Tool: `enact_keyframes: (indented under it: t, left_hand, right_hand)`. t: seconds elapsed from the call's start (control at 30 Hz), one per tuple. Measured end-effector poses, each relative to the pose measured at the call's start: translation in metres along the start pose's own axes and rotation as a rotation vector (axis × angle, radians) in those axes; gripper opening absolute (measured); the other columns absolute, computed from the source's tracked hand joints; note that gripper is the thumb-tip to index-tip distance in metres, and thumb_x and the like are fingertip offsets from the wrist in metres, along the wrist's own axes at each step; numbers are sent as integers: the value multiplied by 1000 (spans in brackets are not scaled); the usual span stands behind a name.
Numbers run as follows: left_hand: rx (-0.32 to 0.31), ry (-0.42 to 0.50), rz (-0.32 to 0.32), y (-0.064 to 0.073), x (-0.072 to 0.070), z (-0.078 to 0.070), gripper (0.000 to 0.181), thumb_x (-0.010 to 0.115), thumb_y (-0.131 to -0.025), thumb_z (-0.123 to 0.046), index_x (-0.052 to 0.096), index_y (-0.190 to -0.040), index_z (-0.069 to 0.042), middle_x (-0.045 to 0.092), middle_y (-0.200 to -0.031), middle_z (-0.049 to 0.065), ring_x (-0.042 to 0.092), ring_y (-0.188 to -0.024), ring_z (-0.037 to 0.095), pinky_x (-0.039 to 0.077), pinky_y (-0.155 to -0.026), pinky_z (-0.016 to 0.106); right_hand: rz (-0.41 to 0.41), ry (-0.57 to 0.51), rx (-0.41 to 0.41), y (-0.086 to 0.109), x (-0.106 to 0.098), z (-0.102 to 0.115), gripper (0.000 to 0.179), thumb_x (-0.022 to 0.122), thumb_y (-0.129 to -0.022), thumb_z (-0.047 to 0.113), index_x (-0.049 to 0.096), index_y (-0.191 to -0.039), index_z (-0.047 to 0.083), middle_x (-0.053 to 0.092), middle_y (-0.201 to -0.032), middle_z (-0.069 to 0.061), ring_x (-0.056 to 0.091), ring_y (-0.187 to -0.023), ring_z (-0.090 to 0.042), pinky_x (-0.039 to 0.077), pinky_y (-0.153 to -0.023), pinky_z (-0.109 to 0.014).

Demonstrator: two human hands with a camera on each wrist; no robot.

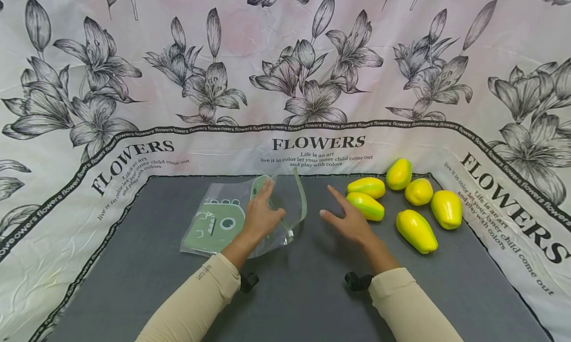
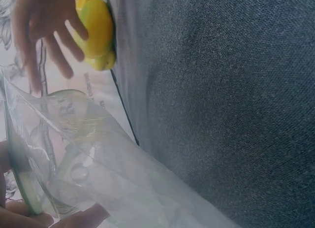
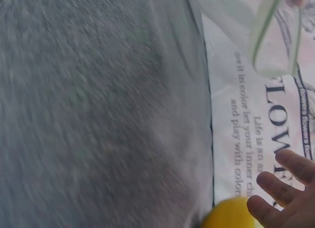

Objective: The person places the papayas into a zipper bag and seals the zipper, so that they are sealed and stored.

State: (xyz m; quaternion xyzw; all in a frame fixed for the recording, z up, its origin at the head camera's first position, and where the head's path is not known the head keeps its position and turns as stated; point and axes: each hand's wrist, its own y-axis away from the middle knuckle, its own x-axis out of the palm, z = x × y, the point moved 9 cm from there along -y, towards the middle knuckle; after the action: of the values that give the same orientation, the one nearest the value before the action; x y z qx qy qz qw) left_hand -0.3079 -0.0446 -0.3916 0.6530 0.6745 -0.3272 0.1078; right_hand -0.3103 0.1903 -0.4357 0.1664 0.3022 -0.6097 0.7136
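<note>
A clear zip bag (image 1: 285,198) with a green printed cartoon face stands partly raised over the grey table, its green-edged mouth agape toward the right. My left hand (image 1: 262,217) pinches the bag near its opening; in the left wrist view, fingers (image 2: 19,218) lie at the green zip edge. A white slider (image 1: 290,233) sits on the zip. My right hand (image 1: 354,224) is held apart from the bag, fingers spread and holding nothing. Right beside it lie two yellow-green mango-like fruits (image 1: 366,206). In the right wrist view, a yellow fruit (image 3: 230,215) shows below the fingertips.
More yellow fruits (image 1: 417,231) lie loosely grouped on the right of the grey tabletop (image 1: 308,292). A white flower-printed cloth (image 1: 312,156) with black lettering rises behind and at both sides of the table. Dark wrist cameras (image 1: 358,281) are strapped on both wrists.
</note>
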Motion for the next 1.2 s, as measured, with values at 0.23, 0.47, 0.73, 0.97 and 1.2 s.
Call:
enact_keyframes:
  t: [0.23,0.47,0.73,0.97,1.2]
  left_hand:
    - [3,4,-4,0,-1,-1,80,65,-71,-3,38,-147,-1,28,-155,11,28,-43,12,38,-42,28]
    - [-17,-18,3,1,-2,0,82,66,-72,-5,36,-148,-6,26,-156,6,29,-43,12,40,-45,28]
    - [5,-24,-11,3,-3,-2,81,66,-71,-5,38,-147,-3,27,-155,7,53,-71,24,42,-50,30]
    - [-7,-19,0,4,-1,0,81,66,-71,-5,38,-147,-2,26,-155,8,46,-55,18,40,-44,28]
    - [2,-21,2,4,-1,-1,81,64,-72,-4,37,-147,-3,26,-156,8,53,-66,25,39,-46,29]
  right_hand:
    - [-45,25,2,6,-30,0,79,61,-89,53,23,-154,33,24,-157,-8,22,-140,-33,20,-107,-63]
    - [-78,75,60,10,-54,-14,81,61,-88,55,17,-155,37,23,-157,-11,23,-138,-40,20,-103,-68]
    - [-107,96,71,17,-77,-28,86,63,-89,49,16,-156,24,26,-154,-19,28,-135,-44,22,-102,-67]
    - [-110,94,85,22,-91,-43,88,62,-88,52,12,-157,27,18,-158,-14,18,-139,-44,18,-101,-71]
    - [-114,97,70,23,-97,-50,89,62,-89,51,11,-157,26,23,-155,-20,21,-137,-45,19,-100,-72]
